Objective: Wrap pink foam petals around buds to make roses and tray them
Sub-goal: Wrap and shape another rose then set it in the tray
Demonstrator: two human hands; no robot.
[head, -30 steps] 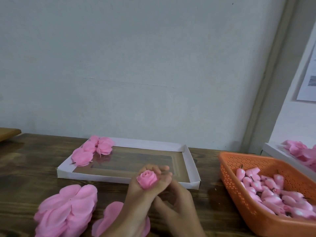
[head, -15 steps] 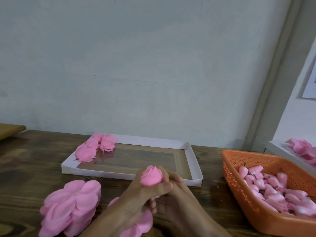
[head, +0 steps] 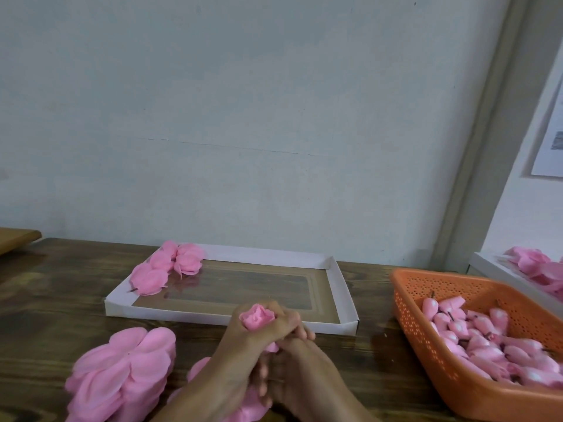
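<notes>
Above the table (head: pixel 61 293), just in front of a white cardboard tray (head: pixel 213 315), the left hand (head: pixel 243 339) curls round a pink foam rose (head: pixel 258 319). The right hand (head: pixel 298 360) is tucked beneath and seems to pinch the rose's base. This looks like the closing squeeze of the wrap, and next the rose goes beside the finished roses (head: pixel 170 266) in the tray. A second ago it perched on the fingertips; now it sits sunk in the fist.

Soft, matt pink foam petals (head: pixel 122 373) lie on a dark wooden desk (head: pixel 45 300) with a faint sheen; a white cardboard tray (head: pixel 344 287) shows a glossy, reflective floor, beside a perforated orange plastic basket (head: pixel 426 339) of smooth pink buds (head: pixel 487 339).
</notes>
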